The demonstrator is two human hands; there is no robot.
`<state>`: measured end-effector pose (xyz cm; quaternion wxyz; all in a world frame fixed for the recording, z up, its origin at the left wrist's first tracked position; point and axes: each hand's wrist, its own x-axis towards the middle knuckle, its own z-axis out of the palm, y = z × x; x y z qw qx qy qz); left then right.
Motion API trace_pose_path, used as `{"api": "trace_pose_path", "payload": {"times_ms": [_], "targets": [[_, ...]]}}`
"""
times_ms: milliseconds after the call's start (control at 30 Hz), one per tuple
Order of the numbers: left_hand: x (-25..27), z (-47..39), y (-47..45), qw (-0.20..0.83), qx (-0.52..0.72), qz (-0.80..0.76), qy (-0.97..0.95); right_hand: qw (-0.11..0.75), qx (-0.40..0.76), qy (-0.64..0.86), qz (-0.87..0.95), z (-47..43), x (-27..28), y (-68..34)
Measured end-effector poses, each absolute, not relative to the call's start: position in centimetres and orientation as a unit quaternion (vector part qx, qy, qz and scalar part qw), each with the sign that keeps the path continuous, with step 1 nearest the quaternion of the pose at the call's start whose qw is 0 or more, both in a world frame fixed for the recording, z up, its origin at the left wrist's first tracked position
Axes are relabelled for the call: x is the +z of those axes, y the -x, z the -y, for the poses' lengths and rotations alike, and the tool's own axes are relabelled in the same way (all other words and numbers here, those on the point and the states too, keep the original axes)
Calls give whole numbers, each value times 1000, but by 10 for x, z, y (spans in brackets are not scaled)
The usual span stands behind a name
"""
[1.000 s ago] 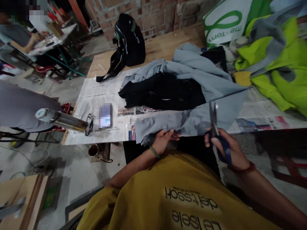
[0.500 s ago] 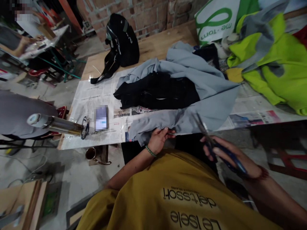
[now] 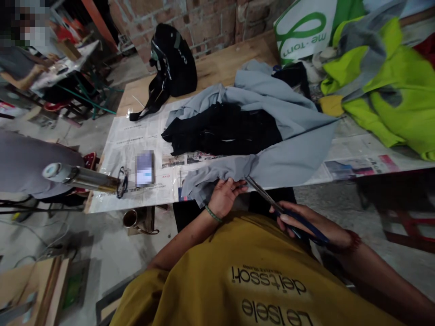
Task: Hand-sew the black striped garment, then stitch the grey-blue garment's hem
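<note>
Grey fabric [image 3: 299,154] lies rumpled along the table's near edge, partly around a folded black cloth [image 3: 224,129]. My left hand [image 3: 224,197] pinches the edge of the grey fabric at the table's front. In my right hand [image 3: 306,222] are long scissors [image 3: 267,192] with dark blue handles. Their blade tips meet the fabric edge just right of my left fingertips. I cannot tell whether the blades have fabric between them.
On the newspaper-covered table [image 3: 125,131] are a phone [image 3: 144,168], a clear bottle [image 3: 84,176] and a black bag [image 3: 175,61]. Yellow-green clothing [image 3: 397,90] and a white-green bag [image 3: 302,34] are at the right. A mug [image 3: 131,219] stands below the table edge. Other people sit at the left.
My right hand has brought the scissors left, from over the fabric to its edge beside my left fingers. My left hand has stayed at the fabric edge.
</note>
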<state>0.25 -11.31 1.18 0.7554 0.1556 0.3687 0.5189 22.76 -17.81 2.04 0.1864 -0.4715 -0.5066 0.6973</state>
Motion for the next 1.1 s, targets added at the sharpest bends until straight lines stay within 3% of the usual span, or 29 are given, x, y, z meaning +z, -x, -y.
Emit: {"api": "trace_pose_path", "payload": {"times_ms": [400, 1100], "targets": [[13, 112, -3, 761, 517, -362, -152, 207, 738, 401, 501, 176, 26, -217], [13, 112, -2, 758, 505, -381, -159, 213, 748, 412, 475, 177, 18, -217]]}}
